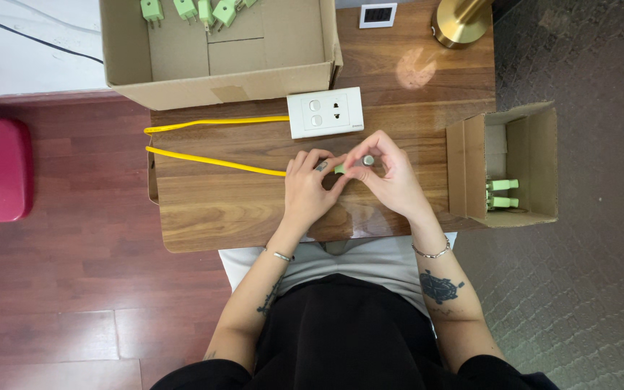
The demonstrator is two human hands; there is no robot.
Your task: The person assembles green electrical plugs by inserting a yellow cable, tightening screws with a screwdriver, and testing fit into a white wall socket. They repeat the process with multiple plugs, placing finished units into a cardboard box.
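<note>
Two bare hands meet over the middle of a glossy, grained wooden table (211,217) in the head view. The left hand (310,189) and the right hand (388,177) both pinch a small pale green plastic plug (341,169) between their fingertips, the right hand's fingers curled around the end with a dull metal tip. The plug sits just above the tabletop, between the two hands.

From the left side of the grip a smooth yellow cable (214,160) runs away across the wood, bends at the table edge and comes back to a flat white rectangular socket plate (325,112) lying just beyond the fingers. Farther beyond stands a large open cardboard box (218,76) with more green plugs (204,11) inside. To the right of the grip, a smaller open cardboard box (536,162) holds two green plugs (501,193). A round brushed-brass lamp base (460,23) stands at the far right corner.
</note>
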